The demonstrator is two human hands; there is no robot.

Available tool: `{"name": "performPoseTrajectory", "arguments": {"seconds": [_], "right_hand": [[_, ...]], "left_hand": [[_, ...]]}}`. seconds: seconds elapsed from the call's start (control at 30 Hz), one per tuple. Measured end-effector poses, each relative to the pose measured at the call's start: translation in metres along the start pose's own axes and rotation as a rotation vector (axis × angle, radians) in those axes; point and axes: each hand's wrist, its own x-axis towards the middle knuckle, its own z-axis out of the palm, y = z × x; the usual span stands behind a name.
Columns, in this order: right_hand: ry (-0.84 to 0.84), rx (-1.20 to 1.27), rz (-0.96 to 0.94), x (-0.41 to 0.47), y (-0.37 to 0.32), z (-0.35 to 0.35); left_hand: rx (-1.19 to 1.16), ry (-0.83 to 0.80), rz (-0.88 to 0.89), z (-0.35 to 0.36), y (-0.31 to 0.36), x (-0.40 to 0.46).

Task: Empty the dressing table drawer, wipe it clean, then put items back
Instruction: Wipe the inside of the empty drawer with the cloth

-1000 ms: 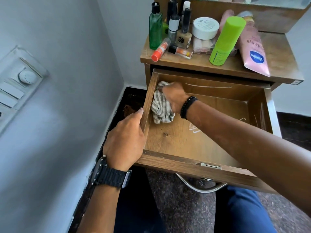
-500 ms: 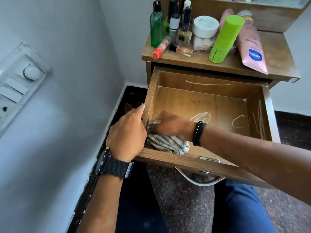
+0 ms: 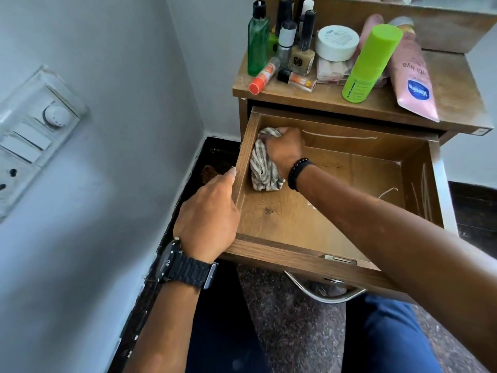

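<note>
The wooden drawer (image 3: 295,219) of the dressing table stands pulled out and holds only a cloth. My right hand (image 3: 285,152) grips a grey striped cloth (image 3: 262,168) and presses it into the drawer's back left corner. My left hand (image 3: 208,216) holds the drawer's left wall near the front, thumb along the rim. Cosmetics stand on the table top (image 3: 443,87): a green bottle (image 3: 257,41), a lime green can (image 3: 369,63), a white jar (image 3: 336,42), a pink tube (image 3: 411,79) and several small bottles.
A grey wall with a switch panel (image 3: 32,135) runs close along the left. White scratch marks (image 3: 338,135) show on the drawer's back and right walls. A metal handle (image 3: 322,294) hangs under the drawer front. My knee in blue trousers (image 3: 390,332) is below the drawer.
My right hand has slid the cloth from the drawer's front left corner back up to the back left corner. My left hand has stayed on the left wall.
</note>
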Motion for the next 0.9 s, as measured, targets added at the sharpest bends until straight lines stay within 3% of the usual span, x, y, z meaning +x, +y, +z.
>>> {"name": "performPoseTrajectory", "arguments": {"seconds": [0.13, 0.3, 0.73, 0.8, 0.9], "right_hand": [[-0.027, -0.119, -0.055, 0.004, -0.001, 0.001], [-0.384, -0.314, -0.054, -0.004, -0.008, -0.019], [-0.862, -0.521, -0.015, -0.09, 0.006, -0.05], [-0.801, -0.392, -0.002, -0.086, 0.003, -0.052], [-0.354, -0.2, -0.106, -0.06, -0.005, -0.047]], "left_hand": [[0.003, -0.006, 0.014, 0.0, -0.001, -0.001], [0.014, -0.036, 0.007, 0.0, 0.002, 0.0], [0.057, -0.057, -0.057, -0.001, 0.015, 0.01], [0.092, -0.053, -0.06, 0.001, 0.017, 0.009], [0.088, -0.053, -0.064, 0.002, 0.017, 0.007]]}}
